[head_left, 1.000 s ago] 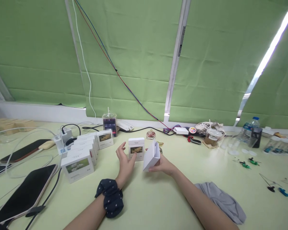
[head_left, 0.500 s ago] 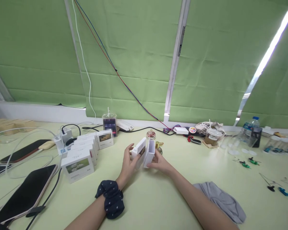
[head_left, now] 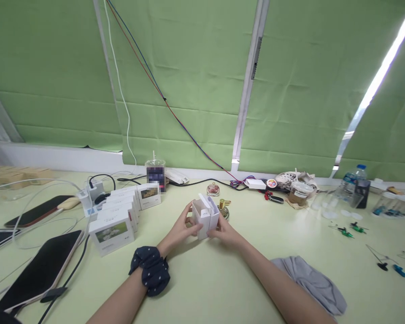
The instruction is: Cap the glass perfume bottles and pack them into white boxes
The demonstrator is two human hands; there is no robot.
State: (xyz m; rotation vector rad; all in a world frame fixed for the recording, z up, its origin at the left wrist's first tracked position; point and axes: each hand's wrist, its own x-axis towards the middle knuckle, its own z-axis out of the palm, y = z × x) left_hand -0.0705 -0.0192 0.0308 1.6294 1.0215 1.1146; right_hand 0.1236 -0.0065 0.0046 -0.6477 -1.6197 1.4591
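My left hand point(head_left: 180, 231) is closed around a small white cardboard box point(head_left: 202, 220), whose top stands open with a flap raised. My right hand point(head_left: 227, 231) grips a second white piece, a box or sleeve with a pale lavender inside point(head_left: 214, 218), pressed side by side against the first. Both are held upright over the table in front of me. Just behind them is a gold metal piece with a round base point(head_left: 224, 209), partly hidden by the boxes. Beyond it lies a round gold-rimmed item with a reddish pattern point(head_left: 213, 189).
On the left stands a row of white picture boxes point(head_left: 113, 231), near phones point(head_left: 42, 265), chargers and cables. A drink cup point(head_left: 155, 175) stands at the back. To the right are pliers point(head_left: 275, 198), a food cup point(head_left: 299, 193), a grey cloth point(head_left: 310, 281) and small green-and-black parts point(head_left: 346, 232).
The left box has turned and now shows an open top instead of its printed side. The two pieces have come together, closing the gap between them.
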